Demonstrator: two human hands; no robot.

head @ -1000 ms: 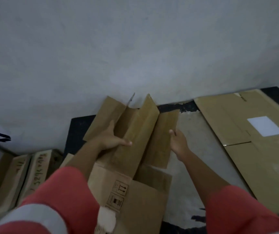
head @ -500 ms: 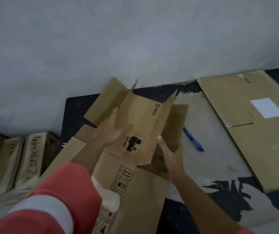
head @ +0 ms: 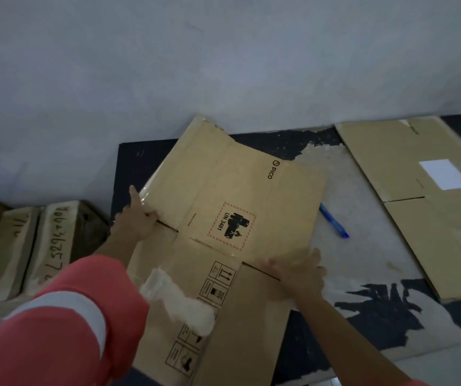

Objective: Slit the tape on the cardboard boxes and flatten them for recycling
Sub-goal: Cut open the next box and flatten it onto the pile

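Flat-fingered, your left hand (head: 136,218) presses the cardboard box (head: 232,185) at its left edge, your right hand (head: 297,271) at its right. It lies flattened on the dark mat (head: 140,157), beside a blue pen (head: 333,222).

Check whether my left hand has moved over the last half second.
Yes. The left hand has shifted left, closer to the scribbled boxes standing on the floor, away from the blue pen.

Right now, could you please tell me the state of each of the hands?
Left hand: open, fingers straight, pressing the cardboard box flat.
Right hand: open, fingers spread, pressing the same box.
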